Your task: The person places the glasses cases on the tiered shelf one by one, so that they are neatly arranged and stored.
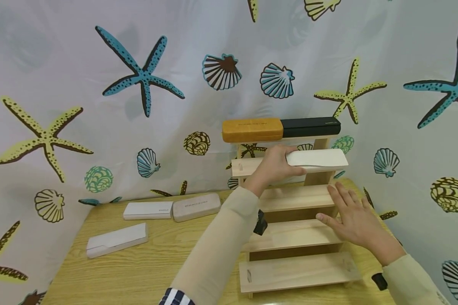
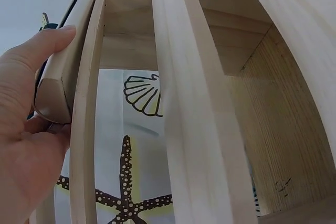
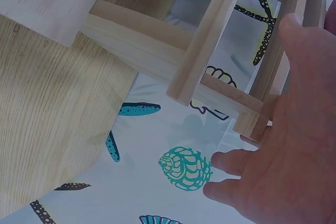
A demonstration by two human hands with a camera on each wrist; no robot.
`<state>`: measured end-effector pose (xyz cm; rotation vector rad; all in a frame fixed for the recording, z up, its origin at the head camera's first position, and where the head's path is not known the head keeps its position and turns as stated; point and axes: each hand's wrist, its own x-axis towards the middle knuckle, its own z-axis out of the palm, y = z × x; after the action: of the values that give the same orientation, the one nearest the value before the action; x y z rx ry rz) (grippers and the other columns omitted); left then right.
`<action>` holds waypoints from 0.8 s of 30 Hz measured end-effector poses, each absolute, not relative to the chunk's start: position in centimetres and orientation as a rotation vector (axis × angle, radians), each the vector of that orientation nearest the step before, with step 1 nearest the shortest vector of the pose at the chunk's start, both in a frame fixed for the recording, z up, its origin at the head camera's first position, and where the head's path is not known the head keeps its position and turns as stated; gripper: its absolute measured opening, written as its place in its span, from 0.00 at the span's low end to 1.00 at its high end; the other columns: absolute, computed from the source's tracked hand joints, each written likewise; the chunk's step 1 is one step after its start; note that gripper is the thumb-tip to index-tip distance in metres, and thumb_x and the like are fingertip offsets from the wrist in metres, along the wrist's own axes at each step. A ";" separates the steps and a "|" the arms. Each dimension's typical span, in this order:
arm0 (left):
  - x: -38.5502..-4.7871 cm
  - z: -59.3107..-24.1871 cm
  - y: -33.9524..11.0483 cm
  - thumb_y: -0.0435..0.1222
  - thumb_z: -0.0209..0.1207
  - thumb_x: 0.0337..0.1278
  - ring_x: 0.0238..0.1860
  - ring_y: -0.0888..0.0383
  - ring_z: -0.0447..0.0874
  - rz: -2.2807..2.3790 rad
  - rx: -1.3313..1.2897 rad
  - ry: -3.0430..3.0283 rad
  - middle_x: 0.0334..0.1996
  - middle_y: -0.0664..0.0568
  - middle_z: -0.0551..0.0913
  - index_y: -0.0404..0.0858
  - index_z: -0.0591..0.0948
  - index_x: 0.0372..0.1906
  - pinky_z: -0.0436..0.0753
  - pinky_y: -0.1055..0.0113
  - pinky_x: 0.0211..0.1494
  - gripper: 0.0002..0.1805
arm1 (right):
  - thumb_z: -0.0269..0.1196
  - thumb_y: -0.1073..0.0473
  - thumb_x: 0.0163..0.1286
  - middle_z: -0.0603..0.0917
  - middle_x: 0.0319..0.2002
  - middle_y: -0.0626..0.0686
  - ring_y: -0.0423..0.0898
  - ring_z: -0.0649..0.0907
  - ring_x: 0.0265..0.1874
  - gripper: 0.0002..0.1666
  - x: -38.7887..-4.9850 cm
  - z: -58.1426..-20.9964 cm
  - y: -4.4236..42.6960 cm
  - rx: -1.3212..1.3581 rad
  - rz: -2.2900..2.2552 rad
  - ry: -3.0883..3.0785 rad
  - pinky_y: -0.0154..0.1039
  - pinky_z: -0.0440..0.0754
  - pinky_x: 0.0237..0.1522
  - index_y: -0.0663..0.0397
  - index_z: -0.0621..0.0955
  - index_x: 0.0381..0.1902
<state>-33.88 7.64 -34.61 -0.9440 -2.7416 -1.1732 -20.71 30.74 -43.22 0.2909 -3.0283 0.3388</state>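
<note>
The left hand (image 1: 276,165) grips a white case (image 1: 317,158) by its left end. The case is at the second step from the top of the wooden rack (image 1: 301,269), toward the rack's right side. The right hand (image 1: 356,218) is loose, its fingers stretched out by the rack's right edge. An orange case (image 1: 252,130) and a black case (image 1: 311,127) sit on the rack's top. Left of the rack, three pale cases (image 1: 117,239) lie on the counter (image 1: 156,267).
</note>
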 end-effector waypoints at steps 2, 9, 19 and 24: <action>-33.9 -34.7 7.7 0.45 0.77 0.57 0.64 0.50 0.81 -1.180 -0.933 -2.747 0.65 0.47 0.84 0.38 0.78 0.73 0.83 0.61 0.62 0.40 | 0.52 0.28 0.79 0.50 0.84 0.71 0.80 0.57 0.77 0.56 -20.7 -43.2 30.8 0.290 0.346 -3.031 0.83 0.52 0.70 0.59 0.49 0.86; -34.1 -35.1 7.7 0.45 0.76 0.59 0.70 0.49 0.78 -1.182 -0.894 -2.745 0.71 0.47 0.79 0.40 0.75 0.75 0.81 0.57 0.68 0.40 | 0.52 0.28 0.79 0.50 0.84 0.70 0.79 0.56 0.78 0.57 -20.8 -43.2 30.8 0.290 0.361 -3.031 0.83 0.52 0.70 0.59 0.50 0.86; -34.1 -34.9 7.9 0.45 0.76 0.60 0.73 0.49 0.75 -1.105 -0.898 -2.780 0.74 0.47 0.76 0.39 0.75 0.75 0.79 0.58 0.72 0.40 | 0.52 0.28 0.79 0.51 0.83 0.71 0.80 0.57 0.77 0.56 -20.7 -43.3 30.8 0.287 0.362 -3.026 0.83 0.52 0.70 0.59 0.50 0.86; -34.2 -34.9 8.0 0.46 0.75 0.61 0.75 0.49 0.73 -1.061 -0.908 -2.800 0.75 0.47 0.75 0.40 0.74 0.76 0.76 0.57 0.75 0.41 | 0.53 0.28 0.79 0.51 0.83 0.71 0.80 0.58 0.77 0.56 -20.7 -43.3 30.8 0.287 0.357 -3.023 0.83 0.53 0.70 0.59 0.50 0.86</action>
<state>-34.21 8.00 -34.94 -0.9075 -2.8004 -1.0608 -20.70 30.76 -43.32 0.2873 -3.0233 0.3574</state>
